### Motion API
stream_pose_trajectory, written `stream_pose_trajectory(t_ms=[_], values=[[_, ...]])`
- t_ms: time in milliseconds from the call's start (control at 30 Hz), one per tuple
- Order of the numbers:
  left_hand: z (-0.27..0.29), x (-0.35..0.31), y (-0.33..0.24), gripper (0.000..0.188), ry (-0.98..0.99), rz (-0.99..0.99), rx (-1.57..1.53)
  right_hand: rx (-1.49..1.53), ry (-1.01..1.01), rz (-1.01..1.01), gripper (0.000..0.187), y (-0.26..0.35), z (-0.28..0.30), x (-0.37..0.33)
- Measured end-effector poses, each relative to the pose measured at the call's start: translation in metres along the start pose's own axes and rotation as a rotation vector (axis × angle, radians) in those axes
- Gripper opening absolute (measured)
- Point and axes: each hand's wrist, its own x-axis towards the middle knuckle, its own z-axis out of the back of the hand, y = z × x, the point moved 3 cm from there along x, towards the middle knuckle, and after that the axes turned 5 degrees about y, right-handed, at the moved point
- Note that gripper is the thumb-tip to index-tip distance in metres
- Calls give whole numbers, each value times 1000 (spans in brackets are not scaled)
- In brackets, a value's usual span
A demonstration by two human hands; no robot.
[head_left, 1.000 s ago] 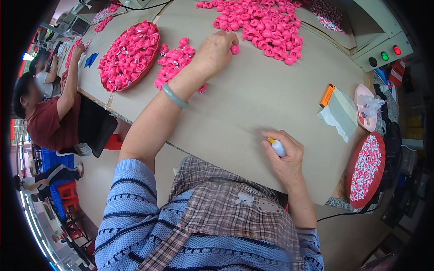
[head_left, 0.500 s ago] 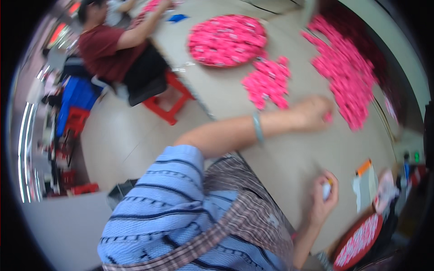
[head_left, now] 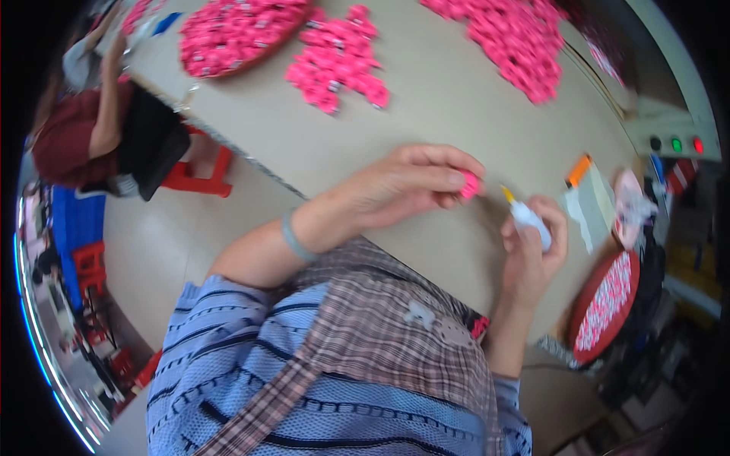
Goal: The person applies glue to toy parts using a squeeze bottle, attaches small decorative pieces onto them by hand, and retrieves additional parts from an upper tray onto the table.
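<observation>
Pinched between the thumb and fingers of my left hand is a small bright pink piece, rounded in shape. My right hand grips a white squeeze bottle, its yellow nozzle tilted up toward the pink piece. A short gap separates nozzle and piece. Both hands are above the near part of the beige table. Farther off lies a loose heap of similar pink pieces, with a smaller cluster of pink pieces to its left.
A round tray piled with pink pieces stands at the far left. On the right are an orange-handled tool, a pale sheet and a red oval tray of pink and white pieces. A co-worker sits beyond the table's left edge.
My left hand has come back from beside the far pink heap, bringing the pink piece near the bottle. The bottle's nozzle now shows, pointing toward that piece. My view has shifted.
</observation>
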Motion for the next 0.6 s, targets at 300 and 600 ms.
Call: stream_pose_trajectory(t_ms=[300,600], values=[[0,4,9,27,44,-56,71,-109,-139,152,36,19,-2,0],[3,3,14,32,-17,-32,119,-345,-144,312,41,21,-3,-8]])
